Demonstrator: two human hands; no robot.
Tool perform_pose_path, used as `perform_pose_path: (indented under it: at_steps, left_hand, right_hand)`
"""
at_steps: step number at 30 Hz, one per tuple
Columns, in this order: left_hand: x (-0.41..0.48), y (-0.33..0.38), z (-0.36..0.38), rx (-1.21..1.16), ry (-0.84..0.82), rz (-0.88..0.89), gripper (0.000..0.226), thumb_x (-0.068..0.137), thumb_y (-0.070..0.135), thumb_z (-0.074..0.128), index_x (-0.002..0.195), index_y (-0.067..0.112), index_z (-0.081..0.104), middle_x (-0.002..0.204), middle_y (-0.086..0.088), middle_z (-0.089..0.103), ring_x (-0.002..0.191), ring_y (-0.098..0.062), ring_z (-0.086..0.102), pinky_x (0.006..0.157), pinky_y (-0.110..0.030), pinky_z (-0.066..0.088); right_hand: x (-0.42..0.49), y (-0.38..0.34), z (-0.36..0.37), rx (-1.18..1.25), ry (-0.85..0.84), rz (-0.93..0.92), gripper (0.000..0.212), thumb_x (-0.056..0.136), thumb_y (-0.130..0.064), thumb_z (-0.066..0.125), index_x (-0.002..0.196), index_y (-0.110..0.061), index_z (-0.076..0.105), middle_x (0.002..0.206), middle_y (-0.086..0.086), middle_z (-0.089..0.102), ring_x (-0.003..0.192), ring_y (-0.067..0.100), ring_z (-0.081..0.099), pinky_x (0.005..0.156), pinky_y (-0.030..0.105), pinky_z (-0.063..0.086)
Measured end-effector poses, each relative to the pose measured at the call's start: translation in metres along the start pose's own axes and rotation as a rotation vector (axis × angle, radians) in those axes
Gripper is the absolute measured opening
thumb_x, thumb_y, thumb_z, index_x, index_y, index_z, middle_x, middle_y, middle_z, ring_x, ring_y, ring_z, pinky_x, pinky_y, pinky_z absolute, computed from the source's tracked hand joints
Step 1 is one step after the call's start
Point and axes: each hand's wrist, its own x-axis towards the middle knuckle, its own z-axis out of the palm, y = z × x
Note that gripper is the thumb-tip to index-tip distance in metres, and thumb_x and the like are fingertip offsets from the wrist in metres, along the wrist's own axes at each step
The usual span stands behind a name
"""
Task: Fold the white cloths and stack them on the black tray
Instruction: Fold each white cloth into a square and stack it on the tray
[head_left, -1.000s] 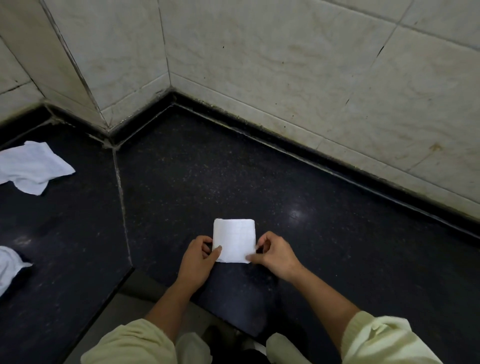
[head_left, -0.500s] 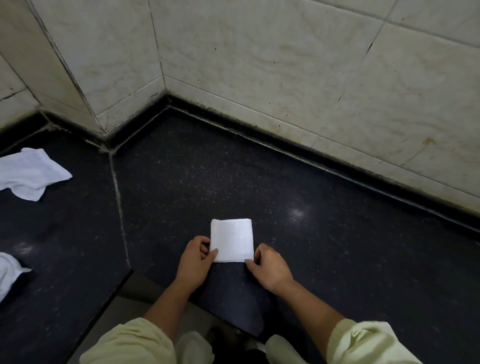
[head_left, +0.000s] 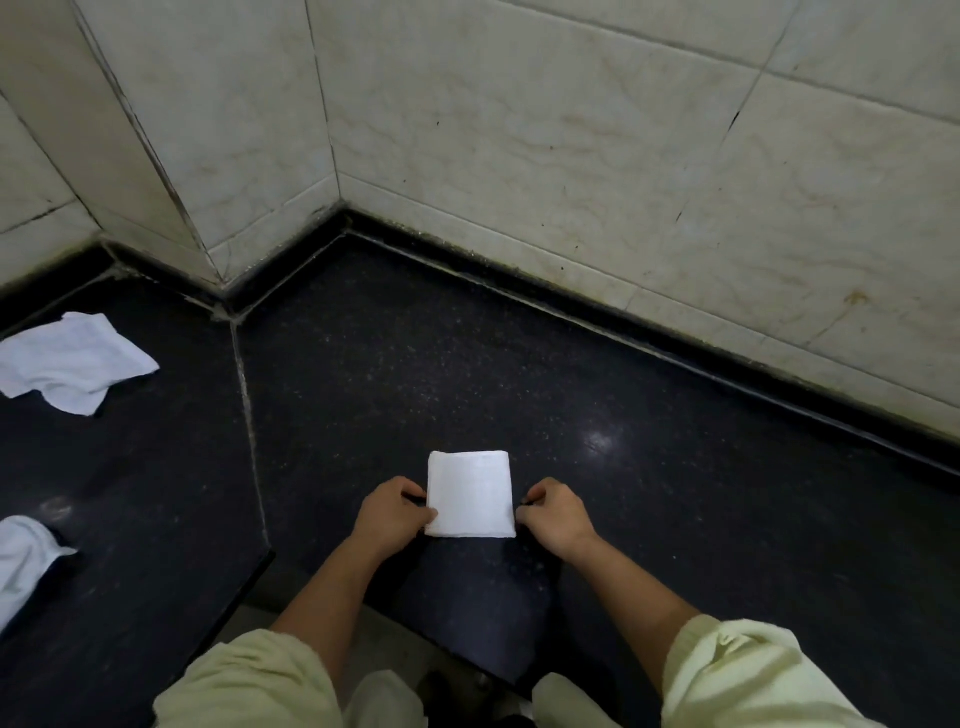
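The folded white cloth (head_left: 470, 493) lies flat as a neat square on the black speckled counter (head_left: 519, 364), to the right of the pale seam (head_left: 248, 410) that crosses the counter, and nearer the person than the seam's far end. It has kept its place and its shape over the last second.

The hands are what has changed. A second ago the left thumb lay over the cloth's near left corner and the right fingertips pressed its near right corner. Half a second ago the right hand had dropped just off that corner. Now the two hands flank the cloth, one at each side edge, with the cloth between them.

The left hand (head_left: 395, 517), on the side nearer the seam, has its fingers curled against the left edge and its thumb on top of that edge, pinching it. The right hand (head_left: 556, 519), on the side farther from the seam, has curled fingers touching the right edge. Whether it grips the edge or only rests against it cannot be told.

Left of the seam two unfolded white cloths lie where they lay before. A crumpled cloth (head_left: 72, 361) sits well apart from the folded one, beside the seam's far half. A second cloth (head_left: 23, 556) is cut off by the picture's left edge, level with the seam's near end.

Pale tiled walls (head_left: 519, 156) rise behind the counter beyond the seam's far end. Light yellow sleeves (head_left: 737, 675) are pushed up both forearms.
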Motion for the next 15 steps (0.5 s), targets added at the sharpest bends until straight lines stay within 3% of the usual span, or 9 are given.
perform_pose_path:
  at_steps: [2,4,7,9,12,15]
  left_hand:
    - [0.002,0.005,-0.003,0.012,0.095,-0.026,0.009,0.079,0.016,0.07,0.085,0.01,0.065,0.09,-0.012,0.07,0.086,-0.026,0.068,0.083,-0.043,0.057]
    - [0.002,0.01,-0.003,-0.041,0.151,-0.059,0.013,0.08,0.017,0.069,0.078,0.004,0.068,0.086,-0.019,0.071,0.084,-0.032,0.07,0.078,-0.046,0.058]
    - [0.001,0.014,0.004,-0.193,0.092,-0.166,0.025,0.081,0.022,0.073,0.072,-0.001,0.067,0.08,-0.019,0.071,0.078,-0.033,0.071,0.078,-0.044,0.059]
    - [0.0,0.019,0.007,-0.163,0.037,-0.197,0.026,0.081,0.025,0.074,0.07,0.003,0.065,0.074,-0.014,0.068,0.071,-0.028,0.067,0.075,-0.038,0.059]
    - [-0.005,0.028,0.007,-0.207,-0.03,-0.242,0.021,0.081,0.022,0.071,0.074,0.005,0.062,0.072,-0.008,0.061,0.06,-0.018,0.054,0.052,-0.026,0.042]
    - [-0.012,0.034,0.001,-0.364,-0.135,-0.335,0.014,0.079,0.016,0.067,0.074,0.007,0.058,0.063,-0.004,0.051,0.052,-0.013,0.04,0.049,-0.022,0.03]
  right_hand:
    - [0.003,-0.004,0.002,0.046,0.017,0.009,0.014,0.083,-0.014,0.06,0.097,-0.01,0.059,0.097,0.006,0.066,0.09,0.018,0.06,0.07,0.026,0.045]
    - [0.006,-0.008,0.004,0.089,0.016,0.031,0.015,0.083,-0.016,0.06,0.096,-0.009,0.061,0.096,0.007,0.066,0.089,0.02,0.061,0.072,0.028,0.047]
    - [0.008,-0.011,0.01,0.192,-0.018,0.098,0.016,0.083,-0.019,0.063,0.095,-0.011,0.056,0.094,0.008,0.064,0.082,0.02,0.059,0.067,0.029,0.047]
    - [0.007,-0.014,0.012,0.288,-0.043,0.158,0.018,0.083,-0.021,0.065,0.094,-0.011,0.054,0.09,0.006,0.06,0.075,0.018,0.056,0.058,0.027,0.045]
    - [0.004,-0.017,0.011,0.469,-0.113,0.239,0.012,0.085,-0.016,0.064,0.088,-0.008,0.054,0.072,0.004,0.053,0.058,0.014,0.046,0.047,0.024,0.037]
    - [0.0,-0.018,0.006,0.653,-0.165,0.293,0.011,0.081,-0.014,0.063,0.088,-0.006,0.06,0.072,0.005,0.053,0.058,0.014,0.046,0.049,0.023,0.038]
